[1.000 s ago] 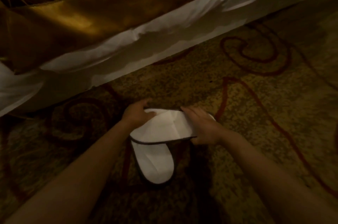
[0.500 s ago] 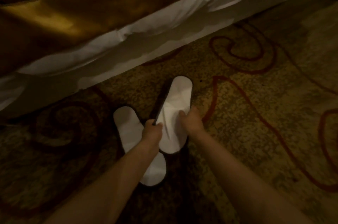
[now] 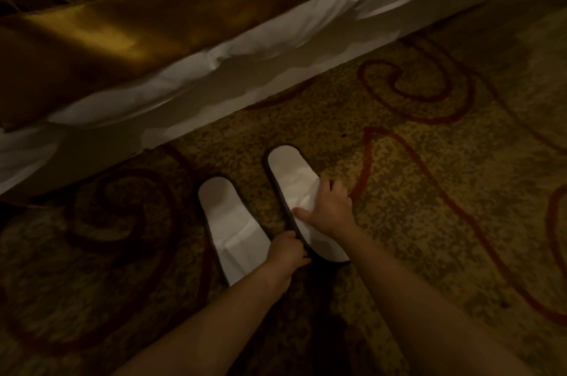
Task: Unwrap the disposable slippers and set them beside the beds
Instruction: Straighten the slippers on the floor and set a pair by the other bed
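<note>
Here, in the head view, two white disposable slippers lie on the patterned carpet (image 3: 429, 191), just beside the bed (image 3: 214, 93), with their toes pointing toward it. The left slipper (image 3: 228, 222) lies flat on the carpet, nearer to the bed's white sheet edge, and nobody touches it. The right slipper (image 3: 294, 188) lies close beside the left one, a narrow strip of carpet between them, and its toe reaches a little further toward the bed. Both slippers have a thin dark rim around the sole.

The right hand (image 3: 329, 210) rests on the upper of the right slipper, fingers bent over its outer side and the thumb pressed on the white fabric near the middle. The left hand (image 3: 288, 250) is closed around the inner edge of the same slipper near its heel, pinching the dark rim. So both hands grip the right slipper, one on each side of it.

A golden bed runner (image 3: 138, 26) lies across the bed above the white sheet (image 3: 276, 47). The carpet is yellow-brown with dark red curling lines. The light is dim, so small details of the slippers are not clear.
</note>
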`<state>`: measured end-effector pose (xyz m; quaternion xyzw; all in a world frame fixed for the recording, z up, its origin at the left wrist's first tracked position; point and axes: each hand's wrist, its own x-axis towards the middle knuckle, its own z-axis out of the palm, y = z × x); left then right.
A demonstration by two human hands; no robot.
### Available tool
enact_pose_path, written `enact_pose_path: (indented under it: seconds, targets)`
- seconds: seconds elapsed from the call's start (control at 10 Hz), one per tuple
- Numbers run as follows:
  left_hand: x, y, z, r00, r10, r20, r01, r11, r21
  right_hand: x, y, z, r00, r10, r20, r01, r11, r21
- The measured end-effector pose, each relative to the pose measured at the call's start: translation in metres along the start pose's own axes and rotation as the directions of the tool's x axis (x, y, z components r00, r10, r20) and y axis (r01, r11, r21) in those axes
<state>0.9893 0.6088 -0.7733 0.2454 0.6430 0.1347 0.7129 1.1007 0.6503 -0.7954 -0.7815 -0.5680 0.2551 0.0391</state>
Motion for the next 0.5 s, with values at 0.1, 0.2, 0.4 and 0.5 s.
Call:
enact_pose_path:
  seconds: [0.1,0.2,0.4,0.5]
  targets:
    - [0.002,-0.003,-0.002,1.0,0.002,0.009,-0.002,0.998,0.056,0.006,0.001,0.0,0.997,-0.075,-0.011,0.074,0.993,-0.095]
    - [-0.002,-0.003,-0.006,0.991,0.127,0.032,-0.131,0.945,0.301,0.008,0.008,0.002,0.997,-0.075,-0.035,0.067,0.98,-0.187]
    - [-0.004,-0.004,-0.039,0.85,0.527,-0.02,-0.305,0.522,0.796,0.006,0.012,0.013,0.997,-0.049,-0.058,0.034,0.972,-0.235]
    - [-0.003,-0.01,-0.052,0.847,0.53,-0.043,-0.258,0.479,0.839,0.007,0.011,0.01,0.997,-0.032,-0.069,0.016,0.975,-0.223]
